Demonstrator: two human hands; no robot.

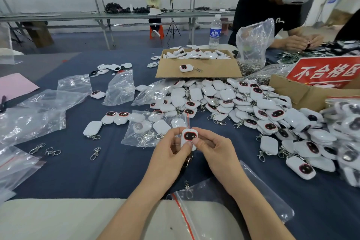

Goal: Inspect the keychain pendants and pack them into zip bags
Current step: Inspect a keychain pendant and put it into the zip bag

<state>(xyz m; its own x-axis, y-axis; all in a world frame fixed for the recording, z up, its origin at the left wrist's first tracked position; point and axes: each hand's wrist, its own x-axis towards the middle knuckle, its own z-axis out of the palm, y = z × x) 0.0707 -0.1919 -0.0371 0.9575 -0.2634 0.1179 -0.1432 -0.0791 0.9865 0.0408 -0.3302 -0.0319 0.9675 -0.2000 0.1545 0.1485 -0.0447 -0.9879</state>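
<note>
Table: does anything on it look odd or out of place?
Yes: several loose clasps lie at the left with no pendant attached, and one pendant sits alone on the box flap.

Both hands pinch one white pendant (pixel 189 138) above the blue table (pixel 116 171): left hand (pixel 171 154), right hand (pixel 214 148). A partly filled zip bag (pixel 153 128) lies just behind, a pendant heap (pixel 243 107) to the right.

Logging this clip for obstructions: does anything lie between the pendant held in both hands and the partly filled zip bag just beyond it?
Nothing visible does. The pendant, pinched by the left hand and the right hand, is right at the near corner of the zip bag.
</note>
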